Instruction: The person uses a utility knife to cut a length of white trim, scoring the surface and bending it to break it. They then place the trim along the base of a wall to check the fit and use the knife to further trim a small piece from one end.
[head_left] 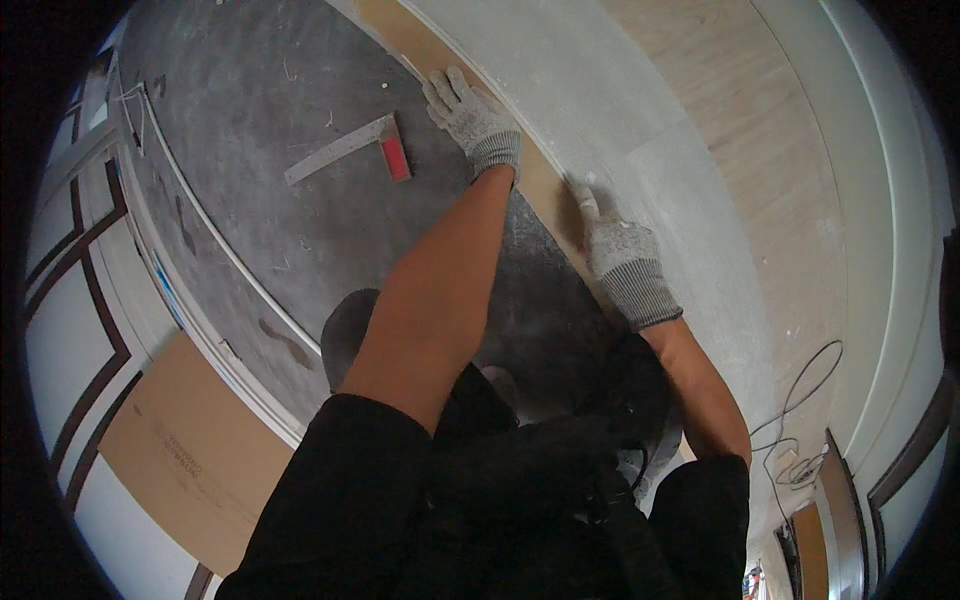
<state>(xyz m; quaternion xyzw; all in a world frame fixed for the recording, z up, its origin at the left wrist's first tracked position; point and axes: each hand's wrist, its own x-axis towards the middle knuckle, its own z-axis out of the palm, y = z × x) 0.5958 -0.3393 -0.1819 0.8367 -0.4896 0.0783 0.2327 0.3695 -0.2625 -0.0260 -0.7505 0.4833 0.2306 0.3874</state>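
Both my hands wear light grey knit gloves. My left hand (470,115) lies palm down with spread fingers on a long tan strip (545,185), near the seam with the dark grey surface (290,110). Closer to me, at the strip's right edge, is my right hand (622,248). One of its fingers points forward, while the others look curled in; anything they hold is hidden by the hand and a dark blur. Left of my left hand, a try square (345,148) with a metal blade and a red-faced stock lies on the dark surface.
A pale grey board (690,185) runs along the strip's right side, with a light wood-toned surface (760,160) beyond. A white cable (230,255) curves across the left. Brown cardboard (195,450) lies at lower left; a dark cord (795,450) coils at lower right.
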